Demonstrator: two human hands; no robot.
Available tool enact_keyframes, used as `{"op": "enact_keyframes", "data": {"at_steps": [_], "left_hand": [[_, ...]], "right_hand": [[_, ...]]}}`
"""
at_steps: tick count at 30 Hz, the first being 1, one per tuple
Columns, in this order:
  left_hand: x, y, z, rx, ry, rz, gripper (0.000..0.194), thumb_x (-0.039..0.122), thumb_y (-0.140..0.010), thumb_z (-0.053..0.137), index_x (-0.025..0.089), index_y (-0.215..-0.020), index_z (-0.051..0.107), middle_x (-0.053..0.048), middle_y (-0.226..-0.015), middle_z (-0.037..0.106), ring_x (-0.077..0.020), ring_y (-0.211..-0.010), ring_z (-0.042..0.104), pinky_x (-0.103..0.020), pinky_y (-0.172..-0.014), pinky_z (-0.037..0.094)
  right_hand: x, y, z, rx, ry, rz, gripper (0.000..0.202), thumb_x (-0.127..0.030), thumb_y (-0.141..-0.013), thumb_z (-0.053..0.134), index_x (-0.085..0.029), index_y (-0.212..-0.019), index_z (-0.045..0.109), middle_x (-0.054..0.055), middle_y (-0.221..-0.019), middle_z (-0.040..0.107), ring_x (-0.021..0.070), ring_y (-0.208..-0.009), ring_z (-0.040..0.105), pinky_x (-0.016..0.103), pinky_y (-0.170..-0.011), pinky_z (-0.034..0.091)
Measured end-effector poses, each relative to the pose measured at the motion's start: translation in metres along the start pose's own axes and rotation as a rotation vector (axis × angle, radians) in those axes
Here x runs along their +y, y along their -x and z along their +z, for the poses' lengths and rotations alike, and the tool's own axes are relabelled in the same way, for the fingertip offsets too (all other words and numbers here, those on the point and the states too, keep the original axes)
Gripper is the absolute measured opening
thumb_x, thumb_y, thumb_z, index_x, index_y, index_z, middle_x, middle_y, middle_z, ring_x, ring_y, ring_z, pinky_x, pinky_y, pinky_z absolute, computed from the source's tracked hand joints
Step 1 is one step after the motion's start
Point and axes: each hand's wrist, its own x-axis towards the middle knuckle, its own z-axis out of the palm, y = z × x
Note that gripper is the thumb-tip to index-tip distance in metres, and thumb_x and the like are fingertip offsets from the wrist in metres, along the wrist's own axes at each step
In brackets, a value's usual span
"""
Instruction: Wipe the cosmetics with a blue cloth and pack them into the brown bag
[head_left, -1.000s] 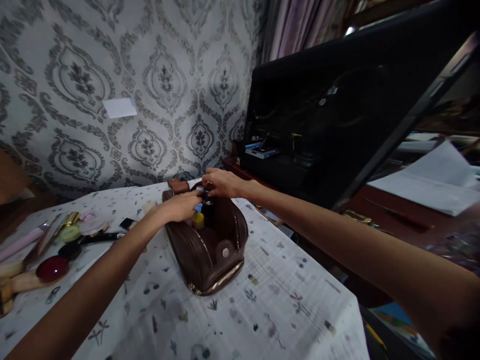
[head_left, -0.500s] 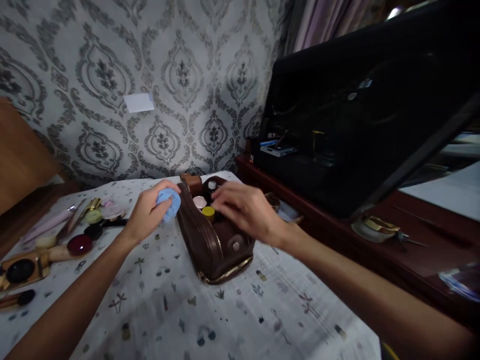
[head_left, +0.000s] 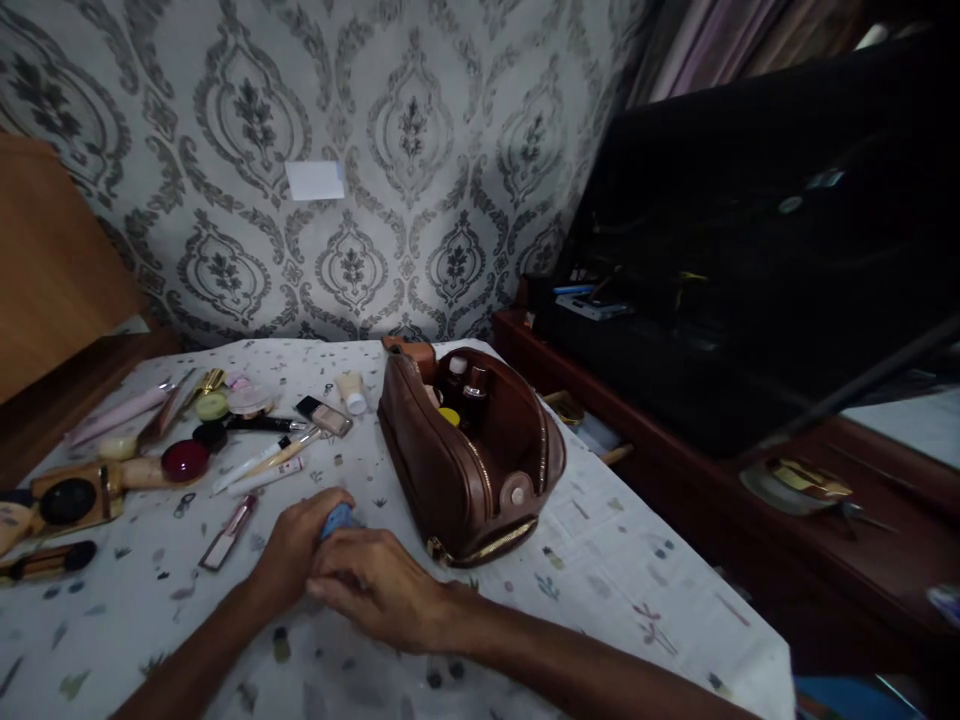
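Observation:
My left hand (head_left: pixel 296 545) is closed round a small blue item (head_left: pixel 337 518), which shows only in part between the hands. Against it, my right hand (head_left: pixel 382 585) has its fingers curled together, and what they hold, if anything, is hidden. Both hands are low over the patterned cloth, in front and to the left of a brown leather bag (head_left: pixel 442 470). The bag stands unzipped, with a yellow lid (head_left: pixel 448 416), a white-capped bottle (head_left: pixel 457 367) and a brown-capped bottle (head_left: pixel 476 382) inside.
Cosmetics lie at the left: a dark red round case (head_left: pixel 184 461), a black compact (head_left: pixel 67 499), a lip gloss tube (head_left: pixel 229 532) and a cream tube (head_left: pixel 351 392). A wooden board (head_left: pixel 60 270) stands far left. A large black screen (head_left: pixel 750 250) rises at the right.
My right hand has left the bag and come down to my left hand, which has also moved lower and nearer. The camera view has shifted, showing more small cosmetics on the cloth.

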Motion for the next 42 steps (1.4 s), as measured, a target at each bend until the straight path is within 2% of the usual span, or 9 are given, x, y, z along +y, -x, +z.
{"op": "enact_keyframes", "data": {"at_steps": [4,8,13,18,25,30,35,39,42], "left_hand": [[-0.019,0.001,0.008,-0.026,0.121,-0.06,0.021,0.032,-0.08,0.048,0.023,-0.096,0.057,0.001,-0.078,0.066,-0.0192,-0.071,0.062,-0.028,-0.064,0.048],[-0.019,-0.002,0.005,0.025,0.162,-0.064,0.02,0.032,-0.078,0.052,0.023,-0.095,0.057,0.003,-0.072,0.063,-0.018,-0.066,0.06,-0.028,-0.062,0.047],[-0.012,-0.003,0.003,0.01,0.129,0.02,0.023,0.03,-0.073,0.055,0.022,-0.095,0.057,0.001,-0.079,0.065,-0.0177,-0.069,0.06,-0.029,-0.067,0.046],[-0.01,-0.003,0.002,0.027,0.131,0.042,0.023,0.033,-0.075,0.056,0.022,-0.094,0.056,0.0,-0.08,0.065,-0.0169,-0.068,0.058,-0.028,-0.065,0.044],[-0.009,-0.002,0.002,0.032,0.091,0.054,0.019,0.028,-0.074,0.056,0.022,-0.092,0.055,0.002,-0.079,0.063,-0.0159,-0.069,0.057,-0.027,-0.063,0.041],[-0.015,-0.002,0.004,0.045,0.063,0.111,0.02,0.029,-0.079,0.054,0.021,-0.096,0.056,-0.001,-0.085,0.065,-0.0168,-0.072,0.06,-0.028,-0.066,0.043],[-0.014,0.001,0.005,0.035,0.019,0.088,0.02,0.027,-0.078,0.055,0.021,-0.097,0.057,-0.001,-0.086,0.066,-0.0176,-0.073,0.062,-0.028,-0.067,0.046],[-0.011,-0.011,-0.01,0.026,-0.214,0.042,0.027,0.017,-0.076,0.054,0.021,-0.102,0.06,-0.003,-0.097,0.07,-0.0192,-0.087,0.066,-0.028,-0.075,0.049],[-0.016,-0.037,-0.033,0.078,-0.473,-0.079,0.037,0.012,-0.08,0.049,0.021,-0.113,0.062,-0.007,-0.112,0.07,-0.0226,-0.103,0.065,-0.032,-0.088,0.049]], "right_hand": [[0.011,-0.027,0.027,0.219,-0.138,0.136,0.026,-0.022,-0.088,0.055,-0.018,-0.064,0.05,-0.005,-0.061,0.047,0.009,-0.057,0.041,0.022,-0.055,0.033],[0.015,-0.028,0.036,0.323,-0.168,0.06,0.024,-0.026,-0.091,0.052,-0.019,-0.068,0.048,-0.002,-0.067,0.051,0.0112,-0.063,0.047,0.024,-0.059,0.036],[0.018,-0.018,0.033,0.284,-0.127,0.003,0.025,-0.025,-0.095,0.049,-0.02,-0.071,0.049,-0.001,-0.071,0.054,0.0122,-0.068,0.049,0.024,-0.064,0.038],[0.023,-0.018,0.034,0.265,-0.128,-0.019,0.025,-0.025,-0.097,0.047,-0.02,-0.073,0.049,-0.001,-0.072,0.053,0.0119,-0.068,0.049,0.023,-0.063,0.039],[0.023,-0.015,0.033,0.246,-0.084,-0.029,0.021,-0.024,-0.098,0.047,-0.019,-0.079,0.055,0.001,-0.076,0.059,0.0125,-0.071,0.053,0.023,-0.066,0.041],[0.022,-0.014,0.033,0.245,-0.063,-0.026,0.021,-0.024,-0.098,0.045,-0.019,-0.081,0.058,0.001,-0.075,0.06,0.0132,-0.069,0.054,0.024,-0.064,0.042],[0.022,-0.014,0.034,0.258,-0.063,-0.044,0.019,-0.024,-0.098,0.045,-0.019,-0.088,0.06,0.002,-0.08,0.063,0.0138,-0.073,0.058,0.025,-0.068,0.044],[0.023,-0.013,0.035,0.312,-0.062,-0.053,0.016,-0.023,-0.099,0.046,-0.019,-0.099,0.061,0.003,-0.087,0.064,0.014,-0.079,0.059,0.025,-0.072,0.046],[0.023,-0.012,0.035,0.351,-0.06,-0.032,0.018,-0.024,-0.099,0.045,-0.018,-0.108,0.059,0.004,-0.091,0.06,0.0144,-0.082,0.059,0.025,-0.071,0.046]]}}
